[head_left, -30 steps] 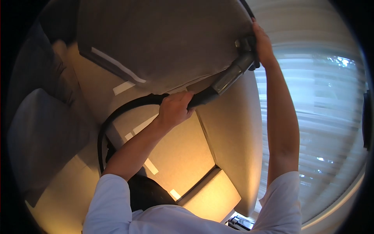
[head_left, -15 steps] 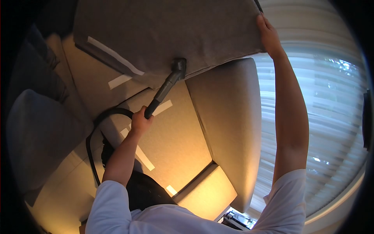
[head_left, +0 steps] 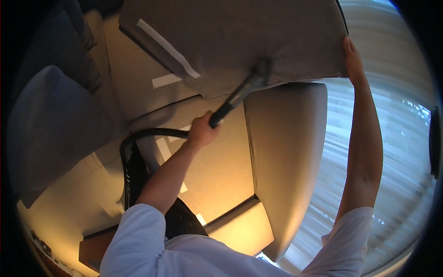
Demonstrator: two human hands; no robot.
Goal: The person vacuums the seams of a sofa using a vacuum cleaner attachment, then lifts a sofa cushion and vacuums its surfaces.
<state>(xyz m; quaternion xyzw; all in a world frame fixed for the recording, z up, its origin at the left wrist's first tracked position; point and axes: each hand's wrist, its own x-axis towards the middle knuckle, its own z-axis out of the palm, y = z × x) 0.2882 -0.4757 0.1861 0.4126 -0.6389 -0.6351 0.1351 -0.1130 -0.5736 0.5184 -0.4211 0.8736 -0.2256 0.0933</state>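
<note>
My left hand (head_left: 203, 131) is wrapped round the handle of a vacuum cleaner wand (head_left: 222, 114). Its dark nozzle (head_left: 263, 69), smeared by motion, meets the face of a large grey sofa cushion (head_left: 221, 34) near the lower edge. A black hose (head_left: 152, 132) curves from the handle down past my forearm. At the cushion's right edge, my right hand (head_left: 354, 63) grips the side and holds the cushion tilted up; some of its fingers are hidden behind. A white strip (head_left: 168, 48) runs along the cushion's left part.
Below the raised cushion lies the sofa base (head_left: 226, 166) with white strips (head_left: 165, 81). A padded backrest (head_left: 286, 157) stands to its right, before a window with sheer blinds (head_left: 392, 152). Grey pillows (head_left: 55, 111) are at the left, above the lit floor (head_left: 69, 217).
The nozzle has slid rightward over the cushion face, towards my right hand. My left hand moved with it. The whole view has shifted, while my right hand keeps its grip on the cushion edge.
</note>
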